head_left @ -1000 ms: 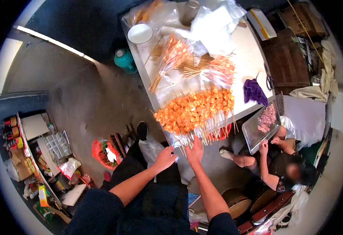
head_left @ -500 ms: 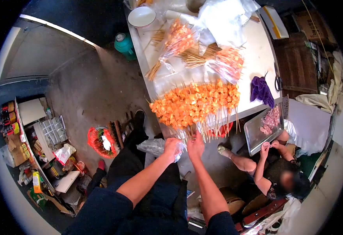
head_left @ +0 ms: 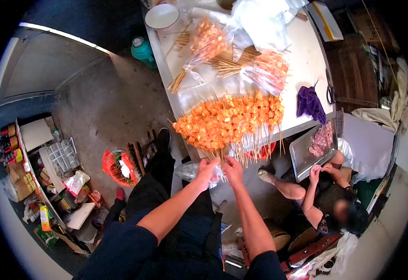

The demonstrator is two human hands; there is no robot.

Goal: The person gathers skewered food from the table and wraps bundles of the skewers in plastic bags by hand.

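A wide pile of orange skewered pieces [head_left: 229, 121] lies at the near edge of the white table [head_left: 306, 60], its bare sticks pointing toward me. My left hand [head_left: 207, 171] is closed at the lower ends of the sticks, with a crumpled clear plastic piece by its fingers. Right beside it, my right hand [head_left: 232, 171] is closed round the same stick ends. Behind the pile lie two plastic-wrapped skewer bundles, one on the left [head_left: 207, 42] and one on the right [head_left: 270, 70], with loose bare sticks [head_left: 229, 63] between them.
A white bowl [head_left: 162, 17], plastic bags [head_left: 264, 21], a purple cloth [head_left: 310, 102] and scissors [head_left: 331, 94] are on the table. A teal flask [head_left: 143, 51] and red-lined basket [head_left: 118, 168] stand left. At right, a seated person's hands work beside a metal tray [head_left: 306, 151].
My hands have come together at the stick ends, and the left hand has moved from the plastic onto the sticks. The view has shifted slightly.
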